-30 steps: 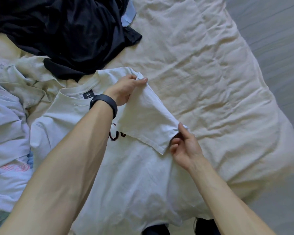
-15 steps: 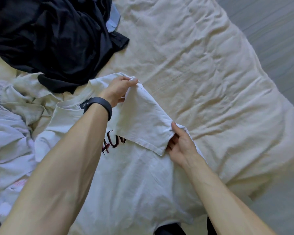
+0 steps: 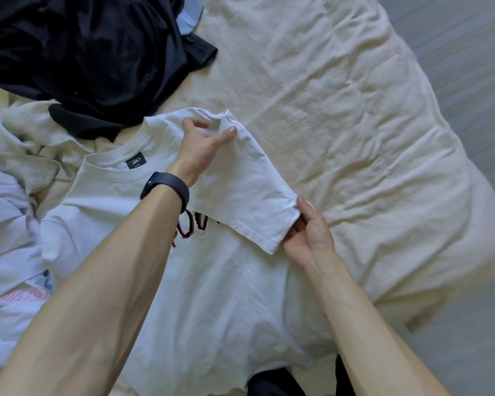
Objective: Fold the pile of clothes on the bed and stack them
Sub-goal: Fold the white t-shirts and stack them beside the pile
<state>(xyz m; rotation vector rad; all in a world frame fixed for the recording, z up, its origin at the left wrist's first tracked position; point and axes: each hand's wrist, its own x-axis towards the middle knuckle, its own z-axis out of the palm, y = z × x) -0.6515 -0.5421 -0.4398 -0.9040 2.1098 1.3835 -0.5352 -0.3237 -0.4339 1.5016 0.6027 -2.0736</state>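
On sleeve (image 3: pixel 240 195): right hand (image 3: pixel 309 238), apparent pinch.

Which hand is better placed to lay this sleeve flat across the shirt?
Right: the right hand pinches the hem of the sleeve, while the left hand only holds its shoulder end.

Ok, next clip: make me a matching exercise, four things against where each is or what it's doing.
1 left hand
2 right hand
3 black clothes
4 white T-shirt

A heaped at the far left of the bed
B pinches the sleeve at its hem
C lies spread out, print up
D holds the sleeve at its shoulder end

Pairs: 1-D, 2-B, 3-A, 4-C
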